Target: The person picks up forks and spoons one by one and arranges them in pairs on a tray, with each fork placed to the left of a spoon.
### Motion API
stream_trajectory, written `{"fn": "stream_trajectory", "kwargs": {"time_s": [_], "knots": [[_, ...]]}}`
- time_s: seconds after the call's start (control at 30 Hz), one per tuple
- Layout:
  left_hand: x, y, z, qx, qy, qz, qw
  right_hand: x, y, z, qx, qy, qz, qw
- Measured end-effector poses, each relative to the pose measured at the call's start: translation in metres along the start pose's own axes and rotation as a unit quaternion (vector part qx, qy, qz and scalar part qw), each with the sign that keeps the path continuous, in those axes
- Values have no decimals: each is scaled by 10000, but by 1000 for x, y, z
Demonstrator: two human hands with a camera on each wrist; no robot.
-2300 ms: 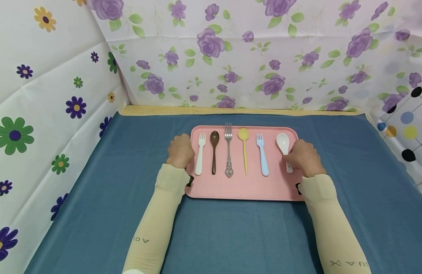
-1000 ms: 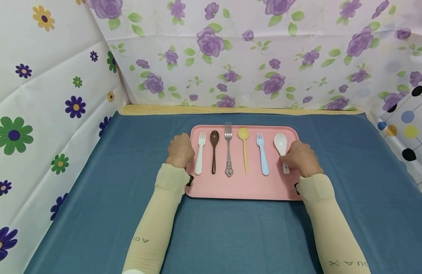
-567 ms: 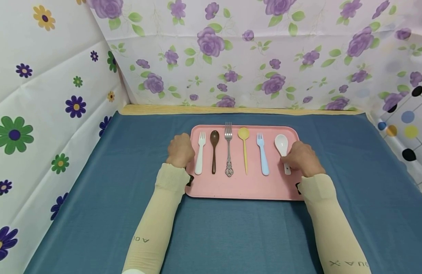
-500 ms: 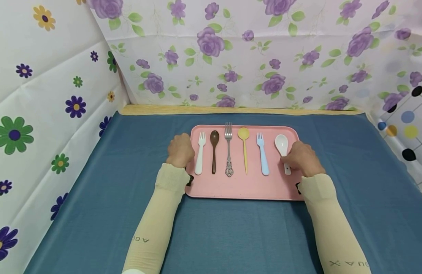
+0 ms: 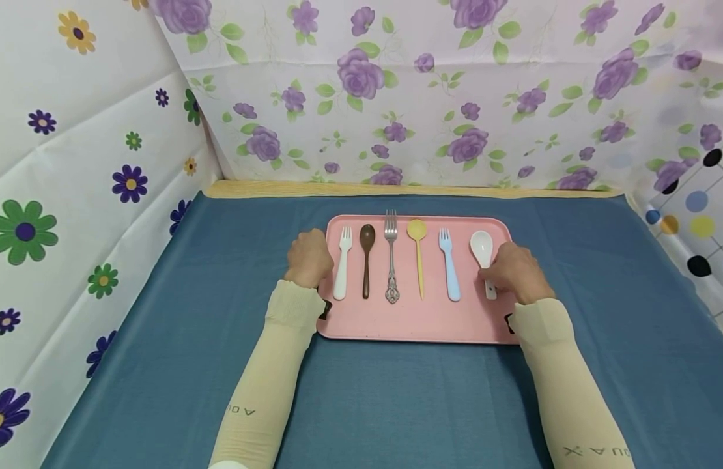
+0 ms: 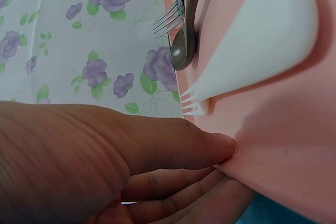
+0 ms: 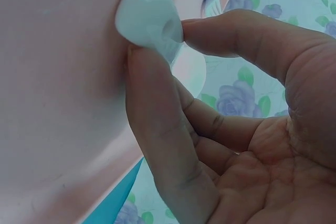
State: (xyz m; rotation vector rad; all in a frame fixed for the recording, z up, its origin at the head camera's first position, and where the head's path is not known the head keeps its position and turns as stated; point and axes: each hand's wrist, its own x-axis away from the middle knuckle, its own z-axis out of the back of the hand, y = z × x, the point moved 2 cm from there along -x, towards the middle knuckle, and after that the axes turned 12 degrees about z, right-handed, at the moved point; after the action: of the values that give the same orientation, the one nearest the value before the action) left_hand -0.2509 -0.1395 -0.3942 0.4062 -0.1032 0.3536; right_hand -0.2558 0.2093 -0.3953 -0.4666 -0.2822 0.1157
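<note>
A pink tray (image 5: 420,326) bears a row of cutlery. My left hand (image 5: 310,258) grips its left rim; in the left wrist view the thumb (image 6: 210,148) lies on top and the fingers are at the underside. Closest to that hand is a white fork (image 5: 342,264). At the tray's right end, my right hand (image 5: 516,271) pinches the handle of a white spoon (image 5: 481,246) between thumb and a finger, shown in the right wrist view around the handle end (image 7: 147,14). The spoon's bowl points away from me, and fingers cover part of its handle.
Between the hands lie a brown spoon (image 5: 367,260), an ornate metal fork (image 5: 391,257), a yellow spoon (image 5: 418,257) and a light blue fork (image 5: 449,264). Blue cloth (image 5: 414,404) covers the table. Flowered sheets (image 5: 420,98) stand behind and on the left.
Since the earliest frame, my right hand and the white spoon have shifted slightly left and a little towards me. The left hand and the other cutlery stay put.
</note>
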Motion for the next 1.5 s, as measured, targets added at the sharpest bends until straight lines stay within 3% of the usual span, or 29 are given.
{"fn": "stream_trajectory", "kwargs": {"time_s": [1.5], "knots": [[1, 0, 1, 44, -43, 169, 9998, 2, -2, 0, -9, -58, -8, 10000]]}}
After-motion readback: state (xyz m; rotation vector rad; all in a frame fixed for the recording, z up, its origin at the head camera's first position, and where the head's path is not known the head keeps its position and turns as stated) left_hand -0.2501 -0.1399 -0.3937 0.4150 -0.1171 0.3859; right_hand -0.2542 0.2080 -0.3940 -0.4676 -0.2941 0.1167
